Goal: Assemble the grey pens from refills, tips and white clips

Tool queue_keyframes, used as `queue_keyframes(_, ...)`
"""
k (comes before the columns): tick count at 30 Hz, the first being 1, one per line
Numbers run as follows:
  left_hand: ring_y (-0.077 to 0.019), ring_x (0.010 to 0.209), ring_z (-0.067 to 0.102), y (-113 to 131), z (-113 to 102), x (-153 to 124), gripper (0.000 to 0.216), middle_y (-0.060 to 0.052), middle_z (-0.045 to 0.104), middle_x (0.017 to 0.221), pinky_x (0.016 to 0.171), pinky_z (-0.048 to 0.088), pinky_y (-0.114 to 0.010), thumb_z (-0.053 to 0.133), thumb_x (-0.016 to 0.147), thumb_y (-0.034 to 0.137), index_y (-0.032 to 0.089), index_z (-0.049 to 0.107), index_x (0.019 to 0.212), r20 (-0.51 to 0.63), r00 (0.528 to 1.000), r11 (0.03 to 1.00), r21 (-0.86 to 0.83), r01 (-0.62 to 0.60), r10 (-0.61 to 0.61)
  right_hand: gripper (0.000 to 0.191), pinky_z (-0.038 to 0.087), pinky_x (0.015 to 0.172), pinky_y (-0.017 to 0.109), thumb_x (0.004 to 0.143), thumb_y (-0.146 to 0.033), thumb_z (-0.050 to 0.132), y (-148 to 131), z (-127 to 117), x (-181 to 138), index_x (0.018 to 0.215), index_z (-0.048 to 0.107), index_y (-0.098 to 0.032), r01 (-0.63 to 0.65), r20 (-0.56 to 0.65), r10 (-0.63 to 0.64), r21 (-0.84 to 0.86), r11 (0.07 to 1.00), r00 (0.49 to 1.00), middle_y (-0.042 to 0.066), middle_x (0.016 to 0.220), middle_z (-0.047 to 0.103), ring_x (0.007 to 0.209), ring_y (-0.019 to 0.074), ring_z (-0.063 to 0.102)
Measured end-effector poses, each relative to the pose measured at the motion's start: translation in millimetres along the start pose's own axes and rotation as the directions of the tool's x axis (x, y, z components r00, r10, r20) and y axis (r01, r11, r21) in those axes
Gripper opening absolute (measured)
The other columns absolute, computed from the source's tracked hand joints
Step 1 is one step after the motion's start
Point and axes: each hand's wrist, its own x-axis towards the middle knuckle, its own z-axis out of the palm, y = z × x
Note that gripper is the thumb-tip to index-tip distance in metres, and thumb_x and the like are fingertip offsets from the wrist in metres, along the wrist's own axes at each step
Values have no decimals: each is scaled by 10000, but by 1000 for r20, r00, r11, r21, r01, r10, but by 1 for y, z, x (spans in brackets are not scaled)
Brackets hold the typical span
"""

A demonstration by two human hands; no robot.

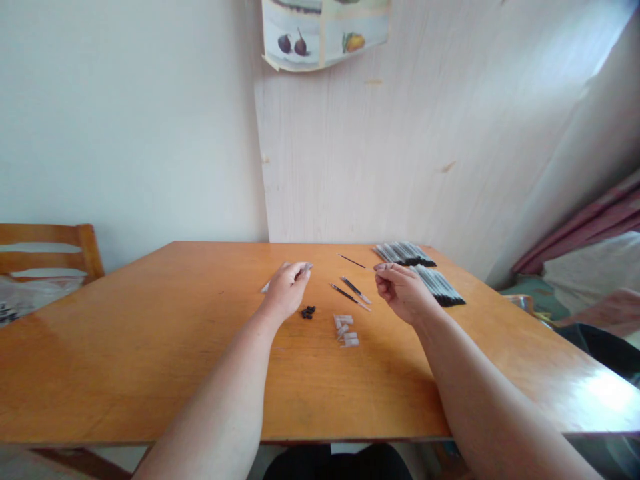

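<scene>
My left hand (289,288) is closed above the table, thumb and fingers pinched together; anything between them is too small to make out. A pale clear piece (265,287) lies partly hidden behind it. My right hand (403,288) is also closed in a pinch, with a thin black pen refill (351,260) reaching left from its fingertips. Between the hands, two dark pen-like pieces with pale ends (347,293) lie on the wood. Small black plugs (308,312) form a little pile near my left wrist. Several clear plastic caps (346,330) lie closer to me.
On the wooden table (150,347), two bundles of clear pens with black ends (405,253) lie beyond and beside my right hand. A wooden chair (45,247) stands at left. A person's arm (607,313) shows at the right edge. Fruit pictures (325,37) hang on the wall.
</scene>
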Motion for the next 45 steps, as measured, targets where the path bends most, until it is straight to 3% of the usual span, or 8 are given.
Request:
queue_keyframes(4, -172, 1035, 588, 2, 4, -2, 273, -54, 662, 1081, 933, 441, -321, 464, 904, 283, 210, 657, 1083, 120, 992, 1000, -20, -23, 25, 200, 191, 408, 186, 686, -225, 690, -8, 1, -4, 814, 541, -189, -56, 93, 43, 137, 989, 995, -57, 558, 446, 451, 50, 329)
queue_keyframes(11, -174, 1005, 584, 1, 6, -4, 269, -49, 661, 1042, 899, 446, -312, 484, 894, 267, 222, 669, 1083, 176, 982, 994, 71, -77, 63, 211, 151, 407, 189, 670, -182, 677, -11, 5, -9, 818, 527, -194, -118, 199, 93, 119, 986, 976, -65, 531, 430, 425, 44, 291)
queue_keyframes(25, -182, 960, 580, 2, 5, -7, 276, -44, 651, 1007, 877, 443, -318, 484, 889, 290, 275, 681, 1082, 236, 965, 984, 110, -140, 112, 224, 127, 413, 199, 660, -232, 693, -8, 10, -11, 785, 511, -194, -138, 147, 131, 36, 990, 980, -67, 541, 423, 433, 46, 291)
queue_keyframes(38, -174, 894, 597, 6, 10, -11, 288, -42, 660, 954, 846, 455, -300, 493, 879, 283, 276, 697, 1081, 333, 932, 989, -17, -145, 142, 266, 167, 389, 219, 691, -291, 676, -2, 9, -4, 697, 421, -215, -135, 102, 120, 161, 978, 988, -75, 520, 370, 424, 61, 265)
queue_keyframes(45, -176, 942, 615, 15, 8, -11, 306, -47, 683, 1004, 861, 461, -294, 493, 878, 301, 261, 689, 1110, 355, 927, 989, -118, -85, 122, 274, 178, 388, 197, 711, -303, 702, -1, 22, -11, 704, 445, -207, -151, 173, 125, 144, 978, 977, -77, 527, 377, 427, 54, 270)
